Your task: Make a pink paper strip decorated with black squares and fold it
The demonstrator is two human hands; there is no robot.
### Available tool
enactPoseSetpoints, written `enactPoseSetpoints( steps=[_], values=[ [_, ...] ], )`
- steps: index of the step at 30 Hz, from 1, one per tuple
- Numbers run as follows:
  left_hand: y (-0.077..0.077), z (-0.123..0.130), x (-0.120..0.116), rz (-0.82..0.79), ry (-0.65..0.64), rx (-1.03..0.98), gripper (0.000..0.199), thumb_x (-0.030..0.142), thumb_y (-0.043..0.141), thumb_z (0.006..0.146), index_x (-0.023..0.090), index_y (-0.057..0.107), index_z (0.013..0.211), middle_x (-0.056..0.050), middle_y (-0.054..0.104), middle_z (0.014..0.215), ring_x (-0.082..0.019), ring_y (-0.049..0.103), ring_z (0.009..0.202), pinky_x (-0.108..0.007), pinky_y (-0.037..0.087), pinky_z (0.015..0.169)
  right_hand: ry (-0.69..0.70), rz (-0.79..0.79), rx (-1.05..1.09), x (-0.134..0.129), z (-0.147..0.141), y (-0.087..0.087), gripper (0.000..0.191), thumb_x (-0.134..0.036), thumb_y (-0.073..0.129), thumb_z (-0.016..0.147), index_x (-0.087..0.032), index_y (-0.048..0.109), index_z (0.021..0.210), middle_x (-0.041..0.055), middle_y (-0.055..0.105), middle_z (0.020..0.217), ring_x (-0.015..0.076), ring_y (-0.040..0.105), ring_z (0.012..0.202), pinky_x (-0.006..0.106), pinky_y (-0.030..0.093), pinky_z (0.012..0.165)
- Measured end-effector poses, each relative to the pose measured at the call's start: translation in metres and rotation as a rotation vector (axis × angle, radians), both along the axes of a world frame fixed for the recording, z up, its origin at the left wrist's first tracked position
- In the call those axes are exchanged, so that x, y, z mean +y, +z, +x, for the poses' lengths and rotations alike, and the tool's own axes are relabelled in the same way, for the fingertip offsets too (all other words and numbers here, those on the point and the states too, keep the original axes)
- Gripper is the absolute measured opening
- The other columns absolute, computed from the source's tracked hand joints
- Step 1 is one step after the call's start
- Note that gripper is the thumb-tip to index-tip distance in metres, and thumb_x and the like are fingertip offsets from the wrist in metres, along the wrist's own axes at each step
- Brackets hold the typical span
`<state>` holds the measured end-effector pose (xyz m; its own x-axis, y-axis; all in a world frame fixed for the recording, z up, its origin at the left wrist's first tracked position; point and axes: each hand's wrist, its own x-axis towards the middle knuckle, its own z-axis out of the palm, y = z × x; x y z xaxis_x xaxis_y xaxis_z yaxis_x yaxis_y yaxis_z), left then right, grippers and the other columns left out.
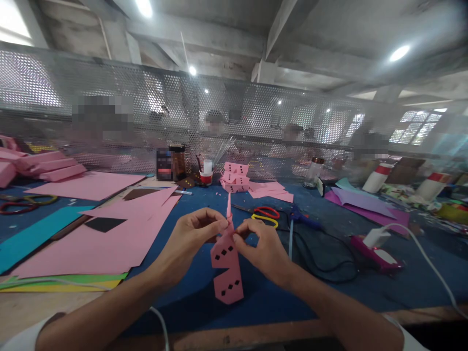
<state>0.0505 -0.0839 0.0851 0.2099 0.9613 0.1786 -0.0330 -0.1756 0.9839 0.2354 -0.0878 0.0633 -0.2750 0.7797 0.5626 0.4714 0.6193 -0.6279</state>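
A pink paper piece with rows of small black diamonds and a notch in its left side hangs upright over the blue table surface. Its upper end narrows into a thin rolled or folded strip. My left hand pinches it near the top from the left. From the right, my right hand grips the same paper with closed fingertips just below. The fingertips of both hands nearly meet, and they hide part of the narrow section.
Scissors and a blue glue gun with a black cord lie right of the hands. Pink sheets cover the left. Folded pink pieces, a cup and jars stand behind. A pink power strip is at right.
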Motion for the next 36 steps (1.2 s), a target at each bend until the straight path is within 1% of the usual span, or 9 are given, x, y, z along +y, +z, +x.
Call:
enactPoseSetpoints(
  steps=[4,11,14,18,24,30,36],
  values=[
    [0.0006,0.0008,0.0009,-0.027,-0.008,-0.017,0.019,0.036,0.071,0.078,0.018,0.065,0.075,-0.002,0.064,0.080,-0.015,0.058,0.074,-0.024,0.047,0.064,-0.002,0.013,-0.006,-0.0010,-0.0008,-0.0001,0.008,-0.015,0.063,0.082,-0.020,0.063,0.076,-0.0014,0.068,0.073,0.0149,0.062,0.072,0.029,0.044,0.075],
    [-0.0036,0.0000,0.0032,-0.061,-0.050,-0.058,0.017,0.034,0.070,0.079,0.019,0.062,0.075,0.000,0.063,0.080,-0.013,0.057,0.073,-0.022,0.045,0.064,0.024,0.039,0.002,-0.0015,0.0001,-0.0020,0.009,-0.018,0.062,0.084,-0.021,0.062,0.075,-0.0018,0.067,0.073,0.0150,0.061,0.073,0.029,0.044,0.077],
    [-0.0045,-0.0012,0.0030,-0.059,-0.065,-0.059,0.016,0.033,0.068,0.082,0.019,0.060,0.077,0.001,0.063,0.082,-0.013,0.057,0.075,-0.022,0.045,0.065,0.023,0.032,0.007,-0.0010,0.0001,-0.0023,0.009,-0.017,0.062,0.084,-0.021,0.062,0.075,-0.0021,0.067,0.073,0.0146,0.060,0.072,0.029,0.043,0.077],
    [-0.0047,-0.0010,0.0026,-0.058,-0.077,-0.047,0.015,0.031,0.069,0.082,0.020,0.059,0.082,0.002,0.063,0.081,-0.012,0.058,0.071,-0.023,0.044,0.066,0.015,0.032,0.007,-0.0003,-0.0003,-0.0017,0.009,-0.017,0.062,0.084,-0.021,0.061,0.075,-0.0023,0.066,0.072,0.0147,0.060,0.072,0.029,0.043,0.076],
    [-0.0043,0.0005,0.0025,-0.073,-0.075,-0.045,0.018,0.034,0.069,0.082,0.019,0.060,0.084,0.000,0.065,0.082,-0.013,0.059,0.074,-0.025,0.045,0.067,0.005,0.059,-0.013,-0.0004,-0.0003,-0.0009,0.010,-0.013,0.063,0.081,-0.020,0.060,0.075,-0.0021,0.065,0.073,0.0150,0.059,0.073,0.030,0.042,0.078],
    [-0.0055,0.0000,0.0030,-0.088,-0.077,-0.043,0.020,0.036,0.070,0.082,0.018,0.062,0.083,-0.001,0.065,0.082,-0.013,0.058,0.075,-0.024,0.044,0.067,0.007,0.095,-0.021,0.0008,-0.0008,-0.0027,0.010,-0.011,0.063,0.080,-0.020,0.060,0.075,-0.0028,0.065,0.072,0.0143,0.058,0.074,0.029,0.041,0.080],
    [-0.0055,0.0000,0.0032,-0.086,-0.051,-0.009,0.020,0.037,0.070,0.082,0.018,0.062,0.080,-0.002,0.064,0.083,-0.015,0.057,0.077,-0.026,0.042,0.068,0.012,0.119,-0.022,0.0012,-0.0003,-0.0039,0.011,-0.011,0.062,0.080,-0.019,0.059,0.074,-0.0032,0.064,0.070,0.0135,0.057,0.072,0.029,0.040,0.082]
  ],
)
